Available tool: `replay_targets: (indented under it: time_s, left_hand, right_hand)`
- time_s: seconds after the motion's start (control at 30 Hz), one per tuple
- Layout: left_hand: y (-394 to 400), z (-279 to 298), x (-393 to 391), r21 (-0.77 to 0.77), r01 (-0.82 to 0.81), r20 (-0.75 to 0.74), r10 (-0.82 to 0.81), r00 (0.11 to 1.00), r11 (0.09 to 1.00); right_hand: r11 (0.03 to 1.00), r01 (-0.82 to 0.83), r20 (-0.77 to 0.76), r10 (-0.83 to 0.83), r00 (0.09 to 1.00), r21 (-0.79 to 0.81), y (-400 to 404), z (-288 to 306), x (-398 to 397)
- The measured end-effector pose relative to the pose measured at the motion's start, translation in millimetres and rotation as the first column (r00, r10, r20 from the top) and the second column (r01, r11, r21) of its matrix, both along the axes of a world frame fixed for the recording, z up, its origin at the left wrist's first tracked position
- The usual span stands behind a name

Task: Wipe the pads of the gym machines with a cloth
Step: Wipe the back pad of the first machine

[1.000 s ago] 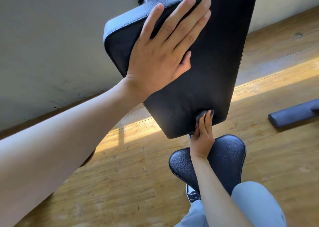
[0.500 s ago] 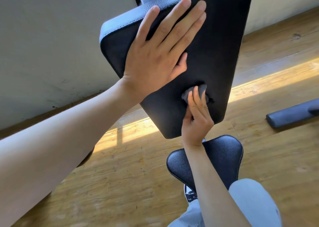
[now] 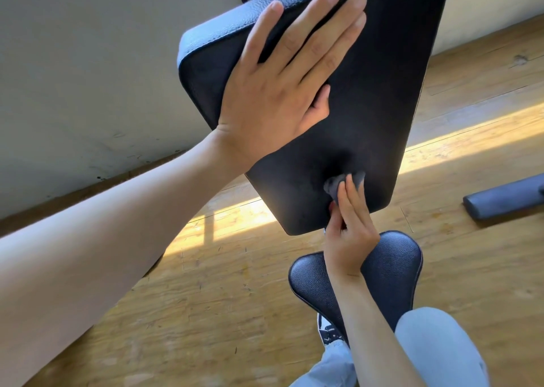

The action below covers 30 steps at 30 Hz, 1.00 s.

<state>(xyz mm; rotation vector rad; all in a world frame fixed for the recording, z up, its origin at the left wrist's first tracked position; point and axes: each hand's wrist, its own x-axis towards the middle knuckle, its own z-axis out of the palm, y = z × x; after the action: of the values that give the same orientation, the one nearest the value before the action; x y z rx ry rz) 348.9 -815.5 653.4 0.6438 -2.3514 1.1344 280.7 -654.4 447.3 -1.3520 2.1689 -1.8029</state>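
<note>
A black padded backrest (image 3: 368,92) tilts up in front of me. My left hand (image 3: 279,86) lies flat on its upper left part, fingers straight and spread. Lower down, my right hand (image 3: 350,233) holds a small bunched grey cloth (image 3: 335,185) between thumb and fingers and presses it against the pad near its bottom edge. Below the backrest sits a black seat pad (image 3: 391,269), partly hidden by my right wrist and forearm.
A grey wall (image 3: 88,77) runs along the left, meeting a wooden floor (image 3: 220,298) crossed by a sunlit band. A dark padded bar (image 3: 503,200) lies on the floor at the right. My leg in light jeans (image 3: 435,348) and a shoe (image 3: 328,332) are at the bottom.
My right hand slid the cloth up the backrest from its bottom edge, then partway back down. The left hand stayed flat on the pad.
</note>
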Motion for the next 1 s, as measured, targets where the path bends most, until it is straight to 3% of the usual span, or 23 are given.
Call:
replay_targets:
  time_s: [0.13, 0.3, 0.4, 0.5, 0.57, 0.63, 0.73, 0.83, 1.0]
  left_hand:
    - [-1, 1, 0, -0.022, 0.001, 0.011, 0.000, 1.000, 1.000]
    - [-1, -1, 0, -0.008, -0.007, 0.010, 0.007, 1.000, 1.000]
    - [-1, -1, 1, 0.002, -0.011, 0.000, 0.011, 1.000, 1.000]
    - [-1, 0, 0, -0.010, -0.007, 0.000, 0.007, 1.000, 1.000]
    - [0, -1, 0, -0.004, 0.002, -0.004, -0.002, 1.000, 1.000]
    - [-1, -2, 0, 0.006, -0.005, -0.002, 0.005, 1.000, 1.000]
    - [-2, -3, 1, -0.011, -0.003, -0.002, 0.003, 1.000, 1.000]
    - [-3, -4, 1, -0.015, -0.003, -0.014, 0.002, 1.000, 1.000]
    - [-3, -3, 1, -0.008, 0.007, -0.018, -0.007, 1.000, 1.000]
  right_hand:
    - [0.998, -0.005, -0.069, 0.001, 0.998, -0.058, -33, 24, 3]
    - [0.998, -0.069, -0.140, 0.069, 0.988, 0.003, -26, -24, 7]
    - [0.976, -0.109, -0.119, 0.133, 0.984, 0.189, 3, -62, 8]
    - [0.888, -0.144, 0.024, 0.149, 0.989, 0.437, 40, -101, 9]
    - [0.851, -0.154, 0.091, 0.125, 0.988, 0.502, 54, -108, 11]
    - [0.896, -0.121, 0.067, 0.102, 0.993, 0.427, 54, -95, 12]
    - [0.983, -0.054, 0.013, 0.053, 0.999, 0.178, 29, -43, 12]
    - [0.999, 0.020, 0.005, -0.020, 1.000, -0.038, -11, 20, 9]
    - [0.991, -0.001, -0.051, -0.006, 0.999, -0.131, -51, 37, 7]
